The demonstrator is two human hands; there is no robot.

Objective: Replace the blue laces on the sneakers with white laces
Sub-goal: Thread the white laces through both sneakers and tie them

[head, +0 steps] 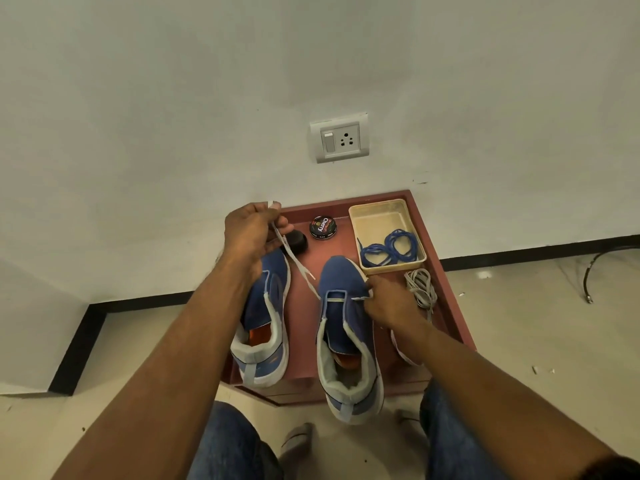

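Observation:
Two blue sneakers stand on a reddish-brown stand [446, 282]: the left sneaker [266, 327] has no lace, and the right sneaker [343, 337] has a white lace [298, 263] through its lowest eyelets. My left hand [247, 237] is raised above the left sneaker and pinches one end of that lace, pulled taut. My right hand [388, 299] rests at the right sneaker's side and pinches the other lace end. The blue laces [391, 249] lie coiled in a beige tray [384, 214]. A second white lace [420, 289] lies bundled on the stand.
A round shoe-polish tin [323, 227] and a black lid or brush [298, 242] sit at the back of the stand. A wall socket [339, 140] is on the wall behind. A black cable [602, 265] lies on the floor at right. My knees are below.

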